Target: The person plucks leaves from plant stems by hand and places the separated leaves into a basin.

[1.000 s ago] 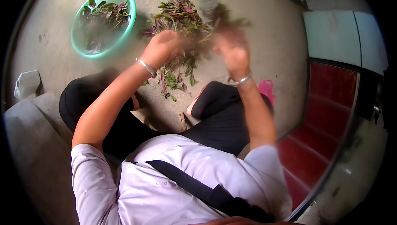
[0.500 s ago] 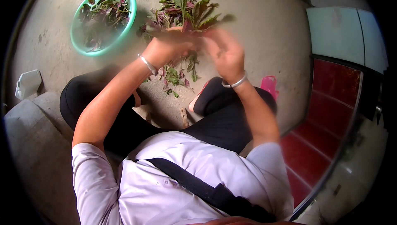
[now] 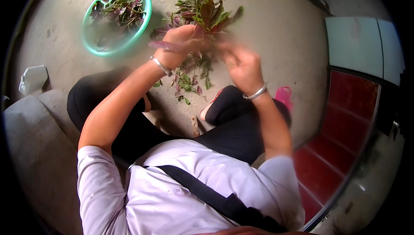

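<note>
My left hand (image 3: 179, 45) is closed round the lower part of a leafy stem (image 3: 209, 12) with green and purplish leaves, which spread above the fingers. Close by on the right, my right hand (image 3: 242, 62) has bent fingers near the base of the stem; its fingertips are blurred, and whether they hold anything is unclear. Beneath and beyond both hands, a pile of green and purple leaves (image 3: 185, 79) lies on the floor. More leafy stems (image 3: 123, 12) lie in a turquoise basin (image 3: 148, 15) at the upper left.
A white plastic container (image 3: 33, 79) stands at the far left. Something pink (image 3: 284, 96) lies beside my right knee. Red tiles (image 3: 345, 110) and a pale tiled block (image 3: 354, 45) are on the right. My crossed legs border the leaf pile.
A large leafy stem has come up into my left hand from the pile area. My right hand, earlier blurred farther up, is now lower, beside the stem's base. The view has shifted slightly.
</note>
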Available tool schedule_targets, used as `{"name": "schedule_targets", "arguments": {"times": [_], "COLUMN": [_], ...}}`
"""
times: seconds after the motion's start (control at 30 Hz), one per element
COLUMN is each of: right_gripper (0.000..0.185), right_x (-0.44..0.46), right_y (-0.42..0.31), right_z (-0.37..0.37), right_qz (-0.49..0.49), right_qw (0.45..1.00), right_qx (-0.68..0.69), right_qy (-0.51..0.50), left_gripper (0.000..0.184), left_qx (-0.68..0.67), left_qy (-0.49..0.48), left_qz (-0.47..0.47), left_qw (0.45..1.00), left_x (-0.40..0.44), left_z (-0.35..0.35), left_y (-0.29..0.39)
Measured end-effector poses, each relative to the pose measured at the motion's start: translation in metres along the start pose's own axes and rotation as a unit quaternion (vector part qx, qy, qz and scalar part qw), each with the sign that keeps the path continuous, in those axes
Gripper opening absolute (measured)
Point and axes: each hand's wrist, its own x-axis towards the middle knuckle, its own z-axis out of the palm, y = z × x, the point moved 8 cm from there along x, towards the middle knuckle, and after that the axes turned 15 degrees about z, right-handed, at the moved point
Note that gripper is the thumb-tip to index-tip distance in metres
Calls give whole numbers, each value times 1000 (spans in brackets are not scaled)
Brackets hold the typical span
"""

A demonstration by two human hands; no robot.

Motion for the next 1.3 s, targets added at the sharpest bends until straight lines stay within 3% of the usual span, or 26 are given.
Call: {"name": "schedule_targets", "arguments": {"times": [0.1,0.27,0.37,0.4,0.5,0.53,0.63,0.7,0.77,0.8,0.87,0.9,0.97,1.03,1.13,1.3], "right_gripper": [20,15,11,15,18,18,15,16,18,18,19,20,22,22,19,16], "right_x": [-2,-1,-3,-7,-20,-20,-2,8,13,16,19,21,21,19,17,12], "right_y": [0,8,13,24,15,18,37,31,24,19,11,11,13,11,8,23], "right_z": [2,-1,11,24,28,28,13,-18,-50,-55,-62,-53,-32,-22,-15,-6], "right_qz": [-23,-1,74,107,-72,-61,164,157,118,115,112,111,108,117,151,218], "right_qw": [1000,1000,995,980,977,978,978,980,946,944,940,950,961,964,961,915], "right_qx": [-17,-27,-21,-76,-156,-149,-17,120,270,278,293,280,252,232,216,333], "right_qy": [6,-8,-57,-149,-129,-131,-130,-6,133,133,134,82,-24,-50,-85,-69], "left_gripper": [12,12,11,10,11,12,15,17,18,17,17,17,15,15,19,18], "left_qx": [-10,-192,-172,-179,-86,-48,-24,-16,16,24,54,70,177,66,59,22], "left_qy": [7,46,56,69,42,31,25,18,-2,-24,-55,-72,-155,-88,-103,-102], "left_qz": [-34,45,20,7,8,13,-6,-20,-27,-1,-34,-50,57,7,13,-21], "left_qw": [999,979,983,981,995,998,999,1000,999,999,996,994,970,994,993,994], "left_x": [-2,1,2,2,-1,-1,-1,-3,-4,-4,-5,-6,-3,-10,-12,-17], "left_z": [-2,-9,-12,-12,-15,-14,-14,-11,-6,-3,5,9,20,20,27,27], "left_y": [-9,-8,-4,-8,0,2,-2,-3,1,-5,-2,0,7,1,-3,-9]}}
